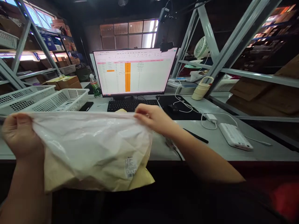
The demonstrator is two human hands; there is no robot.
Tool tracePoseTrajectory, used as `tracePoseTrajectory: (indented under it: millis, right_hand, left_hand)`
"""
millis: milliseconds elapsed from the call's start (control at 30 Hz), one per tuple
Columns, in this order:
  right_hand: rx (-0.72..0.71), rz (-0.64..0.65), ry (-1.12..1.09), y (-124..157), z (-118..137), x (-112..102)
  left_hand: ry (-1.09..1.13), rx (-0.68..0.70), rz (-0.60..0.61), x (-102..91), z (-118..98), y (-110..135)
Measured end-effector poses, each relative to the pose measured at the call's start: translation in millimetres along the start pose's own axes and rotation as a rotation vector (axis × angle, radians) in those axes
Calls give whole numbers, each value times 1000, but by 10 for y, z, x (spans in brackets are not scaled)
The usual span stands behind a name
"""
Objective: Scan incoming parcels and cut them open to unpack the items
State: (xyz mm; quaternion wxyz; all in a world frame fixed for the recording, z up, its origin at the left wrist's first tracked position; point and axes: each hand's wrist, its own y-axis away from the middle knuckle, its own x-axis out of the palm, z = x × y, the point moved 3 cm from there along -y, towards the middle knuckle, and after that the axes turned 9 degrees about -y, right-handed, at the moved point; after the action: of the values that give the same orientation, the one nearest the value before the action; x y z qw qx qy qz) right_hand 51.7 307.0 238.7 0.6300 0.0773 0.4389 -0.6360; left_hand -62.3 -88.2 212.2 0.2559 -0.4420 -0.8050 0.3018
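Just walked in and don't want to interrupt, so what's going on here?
A person is holding up a pale, shiny bag, stretched along its top edge between the left hand and right hand. A printed label shows on its front. The bag hangs at the desk, before a keyboard and a lit monitor.

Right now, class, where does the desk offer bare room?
Bare desk shows between the black stick and the white device, toward the front edge. Crowded: the cable-strewn mouse pad, and the left side, with white baskets.
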Motion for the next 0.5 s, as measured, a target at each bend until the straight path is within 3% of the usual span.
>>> tracePoseTrajectory:
  millis: [100,167,233,333,433,500]
  right_hand:
    - [42,-58,118,169,-121,-202]
    - [-30,-113,170,233,-31,-189]
    - [-176,-123,165,265,144,-49]
    - [-370,34,145,290,383,303]
    - [-420,209,108,322,469,584]
    - [-407,231,34,341,477,654]
  left_hand:
    - [39,16,71,94,161,7]
    - [123,48,149,214,116,144]
    - [172,97,160,317,-21,324]
    - [131,132,133,407,-255,581]
    - [35,148,119,403,-410,754]
    - [-20,178,112,363,-467,821]
